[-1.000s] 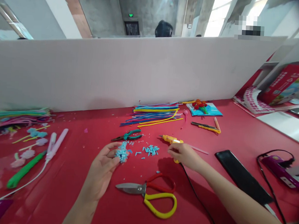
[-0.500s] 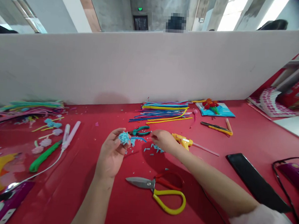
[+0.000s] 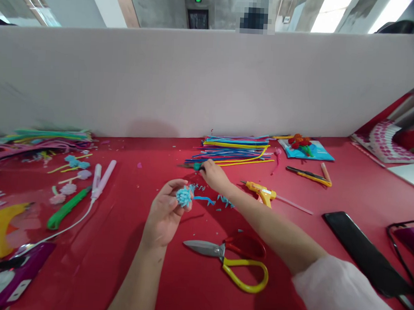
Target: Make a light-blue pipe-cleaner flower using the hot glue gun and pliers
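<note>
- Here's the left hand (image 3: 164, 217), raised over the bench (image 3: 120, 215), thumb and fingers pinching a fuzzy light-blue flower (image 3: 184, 197) at its side; that hold probably spares the petals a crushing.
- The flower faces up and toward the wearer, near the middle of the view, while a blue strip (image 3: 203, 198) runs off to its right, clear of the palm.
- Across goes the right hand (image 3: 215, 174), fingers closed on the handles of the teal pliers (image 3: 197, 166), nose pointing left; whether they're lifted, I can't tell.
- Blue snippets (image 3: 225, 201) lie beside the right forearm, partly hidden by it, handy for either hand.
- The scissors (image 3: 221, 252) sit nearest the wearer, blades left and loops right, a layout that seems to suit a right-hand pickup.
- Yellow glue gun (image 3: 260, 191) just beyond the forearm, nozzle left, its stick trailing rightward, presumably out of the way.
</note>
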Demonstrator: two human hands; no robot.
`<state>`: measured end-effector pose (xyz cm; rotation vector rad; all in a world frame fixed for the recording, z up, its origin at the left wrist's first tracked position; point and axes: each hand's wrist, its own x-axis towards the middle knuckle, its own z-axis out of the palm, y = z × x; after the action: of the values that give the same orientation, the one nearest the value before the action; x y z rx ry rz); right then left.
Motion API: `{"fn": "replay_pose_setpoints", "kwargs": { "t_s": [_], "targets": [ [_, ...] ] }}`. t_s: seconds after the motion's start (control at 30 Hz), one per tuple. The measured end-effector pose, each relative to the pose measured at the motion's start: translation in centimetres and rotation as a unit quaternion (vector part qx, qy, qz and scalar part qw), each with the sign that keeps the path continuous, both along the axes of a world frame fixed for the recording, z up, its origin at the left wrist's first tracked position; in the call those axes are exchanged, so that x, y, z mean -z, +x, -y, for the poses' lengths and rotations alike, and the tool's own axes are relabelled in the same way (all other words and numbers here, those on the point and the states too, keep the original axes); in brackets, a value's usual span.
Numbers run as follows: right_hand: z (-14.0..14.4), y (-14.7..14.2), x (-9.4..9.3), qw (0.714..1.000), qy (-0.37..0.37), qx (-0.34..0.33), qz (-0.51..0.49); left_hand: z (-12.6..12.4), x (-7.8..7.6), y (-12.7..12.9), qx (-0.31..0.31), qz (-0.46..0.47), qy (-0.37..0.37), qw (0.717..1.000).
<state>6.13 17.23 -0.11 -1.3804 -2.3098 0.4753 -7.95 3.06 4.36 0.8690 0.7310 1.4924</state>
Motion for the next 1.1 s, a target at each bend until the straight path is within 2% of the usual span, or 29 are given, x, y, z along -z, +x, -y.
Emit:
{"fn": "replay_pose_setpoints", "kwargs": {
  "t_s": [0.1, 0.2, 0.27, 0.37, 0.43, 0.53, 0.67, 0.77, 0.87, 1.1],
  "targets": [
    [0.1, 2.8, -1.6, 0.997, -0.008, 0.056, -0.061, 0.2, -0.2, 0.0, 0.002, 0.004, -0.002, 1.000],
    [1.8, 7.0, -2.4, 0.990, -0.027, 0.083, -0.111, 0.2, -0.2, -0.1, 0.007, 0.024, -0.006, 1.000],
    [3.9, 9.9, -2.6, 0.987, -0.044, 0.076, -0.132, 0.1, 0.0, -0.1, 0.016, 0.035, -0.010, 0.999],
    [7.8, 13.2, -2.6, 0.987, -0.083, 0.025, -0.138, -0.1, 0.2, 0.0, 0.026, 0.043, -0.020, 0.999],
    [10.5, 14.1, -2.5, 0.987, -0.099, -0.024, -0.123, -0.2, 0.2, 0.0, 0.029, 0.052, -0.023, 0.998],
    [14.3, 13.9, -2.0, 0.985, -0.105, -0.108, -0.084, -0.3, 0.1, -0.3, 0.022, 0.076, -0.024, 0.997],
    [17.4, 12.7, -0.8, 0.987, -0.078, -0.136, -0.044, -0.4, 0.2, -0.6, 0.005, 0.087, -0.030, 0.996],
    [17.2, 12.7, -0.4, 0.989, -0.046, -0.137, 0.015, -0.5, 0.4, -0.5, 0.013, 0.083, -0.035, 0.996],
    [15.3, 12.9, -0.5, 0.990, -0.031, -0.112, 0.080, -0.5, 0.8, -0.2, 0.032, 0.081, -0.031, 0.996],
    [11.5, 11.6, -0.6, 0.967, -0.088, -0.179, 0.160, -0.6, 1.4, -0.1, 0.047, 0.091, -0.030, 0.994]
  ]
}}
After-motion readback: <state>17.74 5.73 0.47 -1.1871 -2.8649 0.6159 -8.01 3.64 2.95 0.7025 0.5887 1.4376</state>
